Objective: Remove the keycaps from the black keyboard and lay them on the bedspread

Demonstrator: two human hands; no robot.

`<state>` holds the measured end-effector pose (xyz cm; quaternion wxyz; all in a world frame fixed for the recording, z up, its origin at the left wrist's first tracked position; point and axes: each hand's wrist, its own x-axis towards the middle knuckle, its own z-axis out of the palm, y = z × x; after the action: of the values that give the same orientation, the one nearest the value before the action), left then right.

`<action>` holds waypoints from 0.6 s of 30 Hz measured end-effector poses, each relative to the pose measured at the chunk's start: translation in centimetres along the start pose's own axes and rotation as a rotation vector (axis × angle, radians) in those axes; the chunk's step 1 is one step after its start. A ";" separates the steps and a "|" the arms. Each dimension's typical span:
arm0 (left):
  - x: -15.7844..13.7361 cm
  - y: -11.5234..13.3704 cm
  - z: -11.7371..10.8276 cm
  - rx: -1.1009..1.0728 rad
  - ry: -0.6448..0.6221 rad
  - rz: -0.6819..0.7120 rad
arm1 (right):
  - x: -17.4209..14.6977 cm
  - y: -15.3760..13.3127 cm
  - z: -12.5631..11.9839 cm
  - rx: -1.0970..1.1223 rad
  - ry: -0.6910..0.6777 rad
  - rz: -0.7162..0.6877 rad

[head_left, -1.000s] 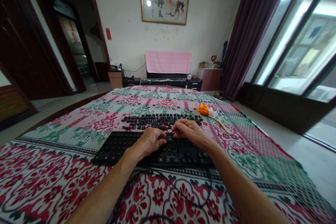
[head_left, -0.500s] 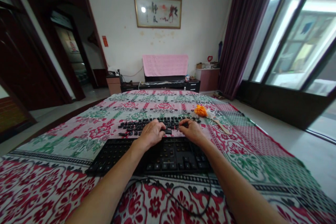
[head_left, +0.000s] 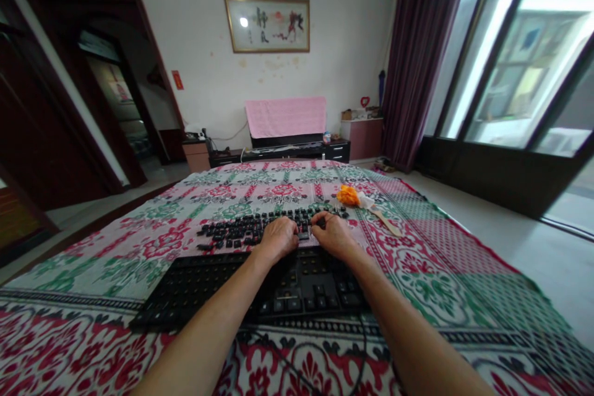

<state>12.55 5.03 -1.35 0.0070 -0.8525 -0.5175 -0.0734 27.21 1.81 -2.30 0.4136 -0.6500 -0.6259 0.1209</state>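
Note:
A black keyboard [head_left: 185, 281] lies on the patterned cloth, many of its key positions bare, with several keys still seated along its lower right. Behind it spreads a rough band of loose black keycaps [head_left: 239, 232]. My left hand [head_left: 279, 238] is over the right part of that band, fingers bent and closed; whatever is in its fingertips is hidden. Close beside it, my right hand [head_left: 333, 234] has thumb and forefinger pinched on a small dark keycap [head_left: 321, 221]. One wider keycap [head_left: 303, 236] lies between the two hands.
An orange cloth-like bundle [head_left: 348, 195] and a brush with a pale wooden handle [head_left: 386, 221] lie right of the keycaps. The keyboard's cable [head_left: 364, 352] loops over the cloth [head_left: 93, 303] in front. A low cabinet [head_left: 336, 151] stands beyond the table.
The view has turned slightly right, shifting the scene left. My hands have come closer together above the keycaps, the left one moving right.

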 end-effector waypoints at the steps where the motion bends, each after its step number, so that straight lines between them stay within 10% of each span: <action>1: 0.1 0.1 0.1 0.002 -0.006 0.001 | 0.0 0.0 0.0 -0.008 -0.004 0.005; 18: 0.6 0.1 0.6 0.018 -0.041 -0.003 | -0.1 0.3 0.2 -0.085 -0.064 -0.008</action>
<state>12.94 5.59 -1.87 0.0042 -0.8530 -0.5194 -0.0512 27.30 1.85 -2.64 0.3660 -0.6603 -0.6460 0.1130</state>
